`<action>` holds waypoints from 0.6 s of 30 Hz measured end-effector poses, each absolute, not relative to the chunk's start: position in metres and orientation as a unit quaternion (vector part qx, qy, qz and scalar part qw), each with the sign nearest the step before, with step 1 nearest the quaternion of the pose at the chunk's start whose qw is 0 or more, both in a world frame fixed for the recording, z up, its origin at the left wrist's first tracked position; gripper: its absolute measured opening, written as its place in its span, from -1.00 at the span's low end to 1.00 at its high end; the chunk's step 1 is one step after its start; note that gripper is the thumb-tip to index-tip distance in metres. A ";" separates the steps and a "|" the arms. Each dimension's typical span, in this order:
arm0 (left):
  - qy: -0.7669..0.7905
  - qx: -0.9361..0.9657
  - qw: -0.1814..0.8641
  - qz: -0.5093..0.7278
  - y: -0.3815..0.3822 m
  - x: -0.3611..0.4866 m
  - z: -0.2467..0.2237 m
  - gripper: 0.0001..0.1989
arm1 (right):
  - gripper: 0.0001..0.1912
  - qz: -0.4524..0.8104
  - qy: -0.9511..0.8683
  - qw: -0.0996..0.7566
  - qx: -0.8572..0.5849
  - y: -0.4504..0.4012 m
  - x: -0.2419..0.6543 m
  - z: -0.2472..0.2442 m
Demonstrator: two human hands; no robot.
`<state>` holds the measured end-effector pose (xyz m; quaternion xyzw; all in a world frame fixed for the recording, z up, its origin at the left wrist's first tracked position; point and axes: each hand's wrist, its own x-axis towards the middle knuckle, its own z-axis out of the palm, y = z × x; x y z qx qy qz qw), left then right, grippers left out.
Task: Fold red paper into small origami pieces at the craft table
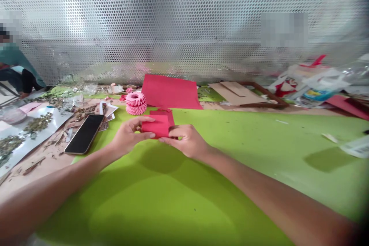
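Observation:
A small red paper square (155, 125) is held up over the green mat (161, 207) between both hands. My left hand (131, 133) grips its left side, fingers on top and thumb along the lower edge. At its lower right corner my right hand (186, 139) pinches the paper between thumb and fingers. Just behind the square lies another red paper piece (170, 117), partly hidden by it. A pink stack of notched paper rings (136, 103) stands behind my left hand.
Left are a black phone (84, 133), small photos (108, 109) and dried plant bits (37, 125) on a white sheet. Behind lie a large red sheet (171, 91) and brown card (238, 94). Plastic bags (311, 84) sit back right. A person (20, 63) is far left, near the perforated metal screen (173, 19).

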<state>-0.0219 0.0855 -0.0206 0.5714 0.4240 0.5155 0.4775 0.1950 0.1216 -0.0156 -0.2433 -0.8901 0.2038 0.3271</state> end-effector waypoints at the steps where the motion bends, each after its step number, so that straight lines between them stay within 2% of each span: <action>1: 0.427 0.578 0.466 0.516 0.086 -0.023 -0.021 -0.54 | -0.56 0.206 -0.890 0.324 -0.247 0.122 0.195 -0.015; 7: 0.477 0.633 0.379 0.477 0.088 -0.027 -0.025 -0.71 | -0.75 0.229 -0.861 0.350 -0.290 0.120 0.200 -0.006; 11: 0.471 0.696 0.296 0.453 0.087 -0.026 -0.025 -0.82 | -0.80 0.144 -0.853 0.420 -0.276 0.116 0.200 0.000; 18: 0.467 0.722 0.202 0.469 0.085 -0.026 -0.024 -0.86 | -0.84 0.116 -0.891 0.359 -0.254 0.113 0.195 -0.008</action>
